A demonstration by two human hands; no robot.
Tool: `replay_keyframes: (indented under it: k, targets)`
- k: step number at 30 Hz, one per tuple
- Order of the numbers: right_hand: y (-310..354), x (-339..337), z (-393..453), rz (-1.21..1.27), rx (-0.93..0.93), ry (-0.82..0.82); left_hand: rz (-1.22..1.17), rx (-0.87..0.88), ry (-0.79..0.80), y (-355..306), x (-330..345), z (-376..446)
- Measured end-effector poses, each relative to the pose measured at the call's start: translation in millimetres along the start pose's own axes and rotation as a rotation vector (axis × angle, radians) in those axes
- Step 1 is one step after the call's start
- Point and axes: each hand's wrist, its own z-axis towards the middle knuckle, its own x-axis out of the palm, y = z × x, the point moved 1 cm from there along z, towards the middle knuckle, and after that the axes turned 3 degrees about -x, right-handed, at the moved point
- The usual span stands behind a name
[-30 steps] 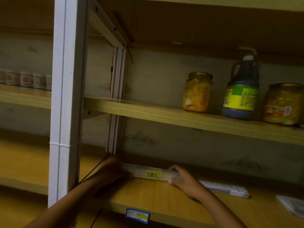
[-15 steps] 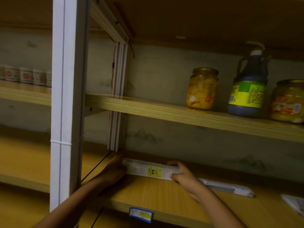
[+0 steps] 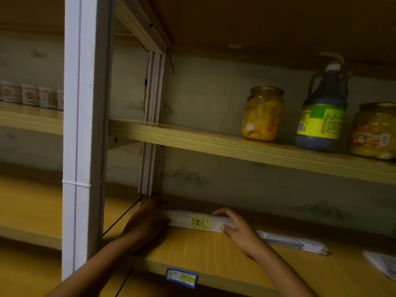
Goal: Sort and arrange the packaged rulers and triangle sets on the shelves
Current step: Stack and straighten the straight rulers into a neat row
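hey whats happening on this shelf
A person is setting a stack of packaged rulers at the back of the lower shelf, near its left corner. The left hand covers the stack's left end and the right hand grips its right end. More packets lie to the right; jars and a bottle stand above.

Dim, yellow-tinted view; the light source is not visible. Soft blur throughout, label text possibly illegible. Wide-angle distortion bends the edges.
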Motion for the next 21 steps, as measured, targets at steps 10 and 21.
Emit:
replay_keyframes:
  k: [10,21]
  targets:
    - [0.2,-4.2,-1.6,0.013,0.003,-0.009,-0.022,0.037,-0.047,4.0,-1.7,1.5]
    - [1.1,-1.7,-4.6,-0.051,-0.001,-0.017,-0.024,0.039,-0.01,2.3,-5.9,0.8]
